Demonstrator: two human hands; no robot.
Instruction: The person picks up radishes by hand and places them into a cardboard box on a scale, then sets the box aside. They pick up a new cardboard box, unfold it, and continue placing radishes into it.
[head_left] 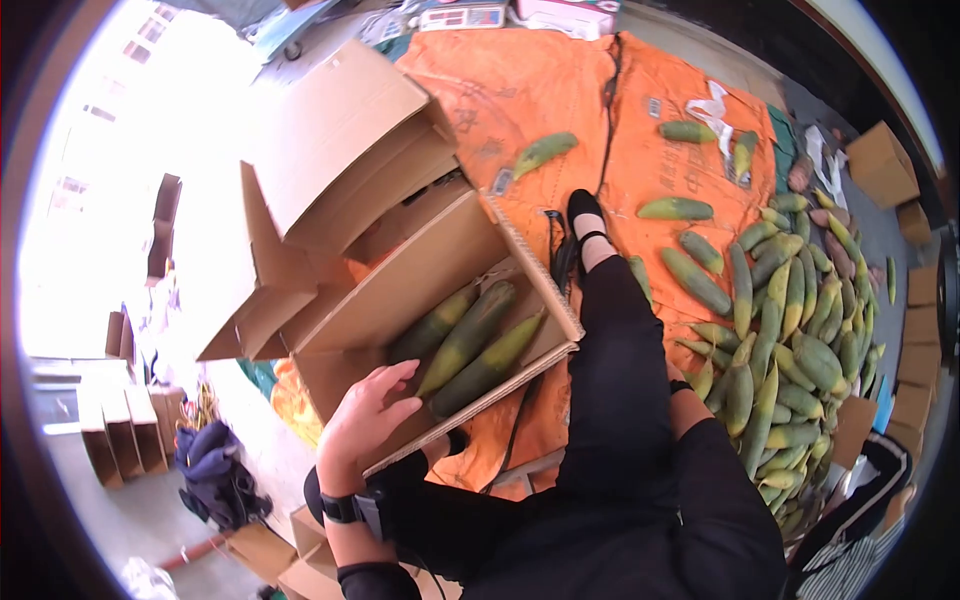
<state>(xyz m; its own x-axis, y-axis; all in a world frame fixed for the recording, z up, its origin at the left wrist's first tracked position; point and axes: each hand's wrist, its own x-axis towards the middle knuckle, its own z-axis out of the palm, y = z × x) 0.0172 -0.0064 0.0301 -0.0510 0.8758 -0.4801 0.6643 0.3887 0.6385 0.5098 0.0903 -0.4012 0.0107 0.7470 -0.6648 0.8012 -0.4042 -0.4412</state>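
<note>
My left hand (372, 405) is over the near left side of an open cardboard box (440, 235). Its fingers are apart and hold nothing, close to the ends of the long green radishes (470, 338) lying inside. Several of these lie side by side on the box floor, green with yellowish ends. Only a sliver of my right hand (674, 373) shows beyond my leg, beside the big heap of green radishes (790, 350); its fingers are hidden. A dark band is on each wrist.
An orange tarp (500, 90) with loose radishes on it spreads under the box and my feet. Behind the box stands another cardboard box (350, 140) with raised flaps. Small cartons (880, 165) line the right wall. A dark blue bag (215, 470) sits at the left.
</note>
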